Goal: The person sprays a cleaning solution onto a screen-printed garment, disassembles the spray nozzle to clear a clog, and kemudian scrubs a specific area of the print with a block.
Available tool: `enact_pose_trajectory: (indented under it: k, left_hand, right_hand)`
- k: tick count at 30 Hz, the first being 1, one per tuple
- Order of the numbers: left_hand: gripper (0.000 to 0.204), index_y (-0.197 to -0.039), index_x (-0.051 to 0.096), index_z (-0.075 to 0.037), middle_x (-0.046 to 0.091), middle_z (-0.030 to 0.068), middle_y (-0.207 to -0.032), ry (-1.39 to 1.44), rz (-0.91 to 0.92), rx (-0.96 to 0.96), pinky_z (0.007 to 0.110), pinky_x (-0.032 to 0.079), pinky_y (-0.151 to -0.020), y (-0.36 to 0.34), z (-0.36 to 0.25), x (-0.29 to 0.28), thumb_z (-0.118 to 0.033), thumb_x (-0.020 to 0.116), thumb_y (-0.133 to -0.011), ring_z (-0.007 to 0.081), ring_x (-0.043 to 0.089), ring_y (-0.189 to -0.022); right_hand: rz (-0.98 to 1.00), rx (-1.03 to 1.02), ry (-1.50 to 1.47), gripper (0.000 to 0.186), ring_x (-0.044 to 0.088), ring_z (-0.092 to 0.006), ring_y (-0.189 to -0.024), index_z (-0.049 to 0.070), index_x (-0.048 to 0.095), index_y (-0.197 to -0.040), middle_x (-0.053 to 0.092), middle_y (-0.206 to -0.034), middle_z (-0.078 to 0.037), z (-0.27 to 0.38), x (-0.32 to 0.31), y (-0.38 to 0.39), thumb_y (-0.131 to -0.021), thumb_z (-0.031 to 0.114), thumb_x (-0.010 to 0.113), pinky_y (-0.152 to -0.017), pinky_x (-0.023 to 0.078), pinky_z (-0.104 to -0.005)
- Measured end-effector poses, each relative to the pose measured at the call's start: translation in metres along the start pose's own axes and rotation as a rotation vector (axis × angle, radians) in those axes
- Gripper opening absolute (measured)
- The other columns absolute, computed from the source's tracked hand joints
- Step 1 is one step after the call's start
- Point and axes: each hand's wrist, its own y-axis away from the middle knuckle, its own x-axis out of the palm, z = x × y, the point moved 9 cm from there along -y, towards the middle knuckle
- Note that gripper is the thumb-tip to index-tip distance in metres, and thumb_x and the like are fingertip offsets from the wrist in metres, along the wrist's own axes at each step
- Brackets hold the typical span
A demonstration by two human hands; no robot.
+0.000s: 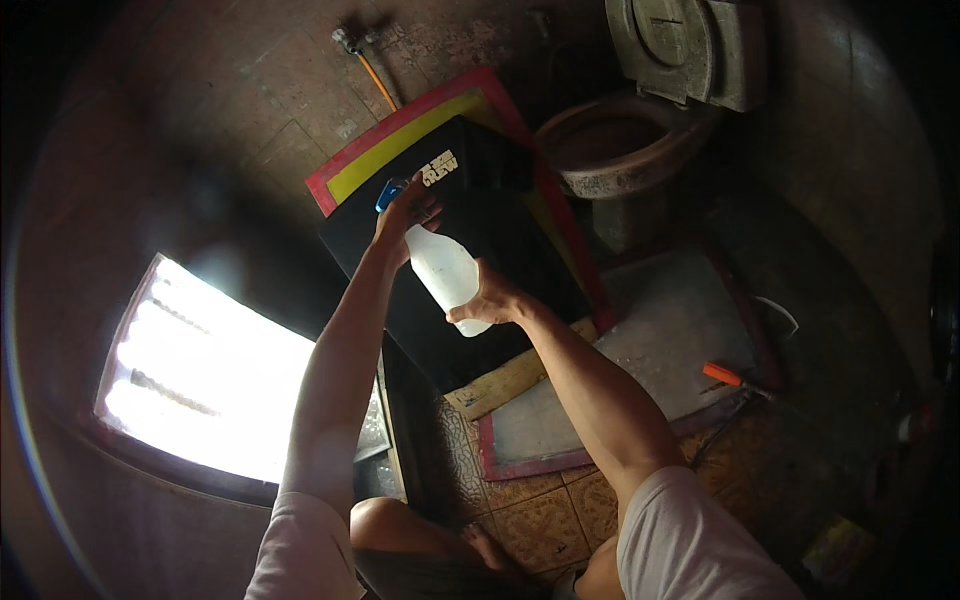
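Observation:
My left hand is closed around the top of a white translucent plastic bottle, at what looks like its blue spray head. My right hand grips the lower body of the same bottle, which is tilted with its top toward the upper left. Behind and under the bottle is a large black panel with pale lettering, set on red-and-yellow-edged frames. The junction of my left fingers and the bottle neck is partly hidden.
A dirty toilet stands upper right. A red-edged frame lies right on patterned tiles, with an orange-handled tool on it. A brightly lit rectangular panel is at left. An orange hose hangs from a wall fitting.

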Motion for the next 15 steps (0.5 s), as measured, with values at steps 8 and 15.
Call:
enact_pose_trajectory:
  k: [8,15]
  left_hand:
    - [0.029,-0.103,0.063,-0.012,0.056,-0.0005,-0.069,0.047,0.112,0.002,0.029,0.051,-0.054,-0.007,0.001,0.002,-0.032,0.079,-0.09,0.012,0.058,-0.056]
    - [0.03,-0.101,0.064,-0.01,0.062,0.002,-0.072,0.011,0.018,0.016,0.028,0.049,-0.051,-0.002,0.0,-0.013,-0.032,0.081,-0.089,0.0131,0.059,-0.056]
  right_hand:
    - [0.002,0.009,0.026,0.1,0.06,-0.0346,-0.122,-0.007,0.042,-0.138,0.059,-0.132,-0.024,0.011,-0.005,0.007,-0.059,0.027,0.095,-0.109,0.047,-0.0402]
    - [0.068,0.036,0.014,0.107,0.054,-0.0358,-0.129,-0.006,0.035,-0.142,0.054,-0.137,-0.025,0.009,0.003,0.008,-0.061,0.031,0.095,-0.113,0.044,-0.0417]
